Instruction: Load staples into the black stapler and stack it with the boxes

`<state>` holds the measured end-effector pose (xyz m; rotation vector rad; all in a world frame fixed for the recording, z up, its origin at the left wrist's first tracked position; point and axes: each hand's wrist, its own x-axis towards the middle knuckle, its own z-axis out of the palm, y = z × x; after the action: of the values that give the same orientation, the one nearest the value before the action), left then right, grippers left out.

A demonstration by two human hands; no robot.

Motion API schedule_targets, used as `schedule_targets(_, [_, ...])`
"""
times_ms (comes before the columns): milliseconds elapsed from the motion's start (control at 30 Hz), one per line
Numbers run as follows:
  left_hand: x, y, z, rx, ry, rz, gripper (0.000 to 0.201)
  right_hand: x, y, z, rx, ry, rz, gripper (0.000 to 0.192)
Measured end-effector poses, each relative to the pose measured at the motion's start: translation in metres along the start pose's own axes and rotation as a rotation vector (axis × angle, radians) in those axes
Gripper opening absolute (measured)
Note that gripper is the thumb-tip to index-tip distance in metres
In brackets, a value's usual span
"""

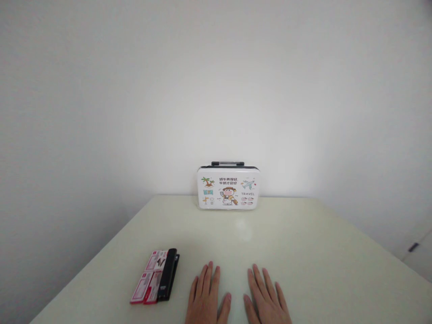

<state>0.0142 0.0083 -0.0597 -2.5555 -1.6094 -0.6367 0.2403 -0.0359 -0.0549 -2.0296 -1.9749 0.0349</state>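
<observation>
My left hand lies palm down on the pale table, fingers stretched out, holding nothing. Beside it, palm down too and with its fingers spread, rests my right hand, also without anything in it. A black stapler lies to the left of my left hand, a short gap away. Against the stapler's left side are small red-and-white boxes, one of which carries a picture of a stapler. Both wrists are cut off by the bottom of the view.
At the table's back edge a white case with cartoon travel prints and a black handle stands upright near the wall. A dark handle shows on a white surface at the far right, beyond the table's edge.
</observation>
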Motion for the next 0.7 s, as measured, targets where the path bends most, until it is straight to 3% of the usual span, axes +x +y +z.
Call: schedule_targets(700, [0.0008, 0.0013, -0.0026, -0.018, -0.037, -0.016, 0.064, -0.0008, 0.0020, -0.0009, -0.010, 0.015, -0.023, 0.058])
